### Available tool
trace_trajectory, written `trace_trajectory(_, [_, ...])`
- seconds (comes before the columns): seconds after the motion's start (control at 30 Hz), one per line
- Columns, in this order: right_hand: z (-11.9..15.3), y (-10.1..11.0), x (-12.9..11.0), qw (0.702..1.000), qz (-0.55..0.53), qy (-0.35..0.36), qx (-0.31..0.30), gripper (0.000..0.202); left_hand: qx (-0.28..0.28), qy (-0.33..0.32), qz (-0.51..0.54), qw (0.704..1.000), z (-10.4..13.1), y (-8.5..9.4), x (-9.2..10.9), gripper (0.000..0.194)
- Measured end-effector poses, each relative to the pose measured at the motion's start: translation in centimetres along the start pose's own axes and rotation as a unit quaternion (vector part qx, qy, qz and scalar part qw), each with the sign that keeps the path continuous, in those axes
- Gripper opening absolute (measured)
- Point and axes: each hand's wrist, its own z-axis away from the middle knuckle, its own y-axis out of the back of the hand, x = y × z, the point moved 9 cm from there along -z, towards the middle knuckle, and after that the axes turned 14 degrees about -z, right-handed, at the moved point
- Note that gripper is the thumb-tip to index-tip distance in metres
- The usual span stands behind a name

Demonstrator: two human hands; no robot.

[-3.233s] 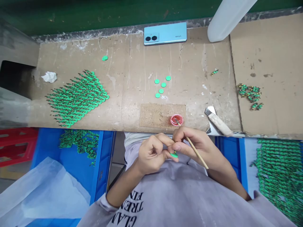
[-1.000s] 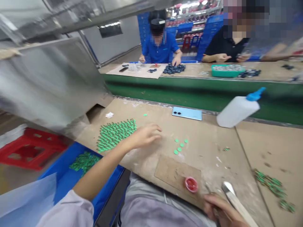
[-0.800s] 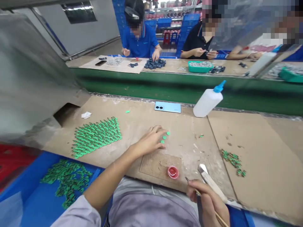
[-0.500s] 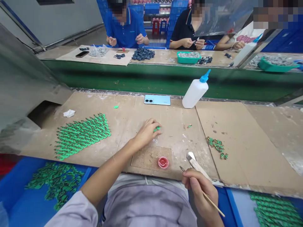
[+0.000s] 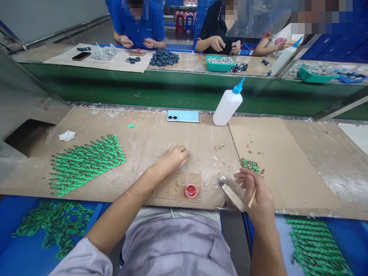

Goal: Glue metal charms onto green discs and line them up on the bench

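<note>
My left hand (image 5: 173,159) rests on the cardboard with its fingers closed; whatever they hold, if anything, is hidden. My right hand (image 5: 257,189) holds a thin wooden stick (image 5: 252,198) beside a pile of small green and gold pieces (image 5: 250,165). Between my hands, a small cup of red liquid (image 5: 191,190) stands on a thin square board (image 5: 169,186). Left of my right hand lies a tool with a pale handle (image 5: 232,196). Rows of green pieces with dark ends (image 5: 87,165) lie on the left.
A white bottle with a blue nozzle (image 5: 228,107) and a light blue phone (image 5: 183,116) are at the back. Crumpled tissue (image 5: 67,135) lies far left. Blue trays with green pieces (image 5: 54,224) sit below the edge. Several people work across the green divider (image 5: 120,86).
My right hand has moved up and right to the small pieces, still with the stick. The green piece seen at my left fingertips no longer shows. The whole view has shifted.
</note>
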Motion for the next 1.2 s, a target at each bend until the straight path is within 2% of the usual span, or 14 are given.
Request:
trace_trajectory(0.07, [-2.0, 1.6, 0.6, 0.987, 0.155, 0.016, 0.035, 0.038, 0.005, 0.001, -0.007, 1.000, 0.0, 0.0, 0.2, 0.022])
trace_trajectory(0.13, [-3.8, 2.0, 1.2, 0.965, 0.255, 0.043, 0.032, 0.041, 0.013, 0.007, -0.004, 1.000, 0.0, 0.2, 0.3, 0.025])
trace_trajectory(0.27, [-6.0, 1.7, 3.2, 0.931, 0.360, 0.063, -0.003, 0.042, 0.043, 0.024, 0.037, 0.998, 0.7, 1.0, 0.3, 0.024])
trace_trajectory(0.33, [-6.5, 1.3, 4.0, 0.926, 0.372, 0.064, -0.017, 0.042, 0.076, 0.054, 0.143, 0.985, 1.8, 1.7, -0.2, 0.019])
trace_trajectory(0.4, [-6.9, 1.2, 4.5, 0.931, 0.360, 0.065, -0.023, 0.042, 0.108, 0.100, 0.317, 0.937, 3.6, 2.0, -1.0, 0.011])
trace_trajectory(0.5, [-7.3, 1.3, 4.8, 0.947, 0.315, 0.051, -0.037, 0.037, 0.133, 0.178, 0.536, 0.814, 7.0, 1.2, -1.8, 0.017])
trace_trajectory(0.57, [-7.3, 1.6, 4.5, 0.957, 0.285, 0.039, -0.040, 0.031, 0.131, 0.221, 0.607, 0.752, 9.4, 0.5, -1.5, 0.030])
trace_trajectory(0.63, [-7.0, 2.0, 3.4, 0.962, 0.270, 0.032, -0.026, 0.028, 0.114, 0.252, 0.641, 0.716, 11.5, -0.3, -0.8, 0.039])
trace_trajectory(0.7, [-6.2, 2.3, 2.1, 0.974, 0.227, 0.009, 0.006, 0.025, 0.099, 0.273, 0.666, 0.687, 13.1, -1.0, 0.0, 0.041])
trace_trajectory(0.8, [-4.0, 1.2, 0.4, 0.996, -0.033, -0.069, 0.044, 0.017, 0.083, 0.293, 0.694, 0.652, 14.7, -1.9, 1.0, 0.041])
trace_trajectory(0.87, [-2.5, -1.5, -1.1, 0.960, -0.262, -0.095, 0.022, 0.016, 0.070, 0.297, 0.706, 0.639, 15.2, -2.3, 1.5, 0.042])
trace_trajectory(0.97, [-0.7, -6.4, -2.4, 0.876, -0.447, -0.178, -0.045, 0.016, 0.057, 0.293, 0.712, 0.636, 15.3, -2.7, 2.0, 0.043])
trace_trajectory(1.07, [0.3, -9.3, -2.5, 0.818, -0.512, -0.251, -0.080, 0.024, 0.046, 0.293, 0.701, 0.649, 15.2, -2.9, 2.1, 0.043])
trace_trajectory(1.2, [0.5, -9.8, -1.9, 0.808, -0.511, -0.279, -0.090, 0.039, 0.028, 0.287, 0.695, 0.659, 15.1, -3.0, 2.5, 0.037])
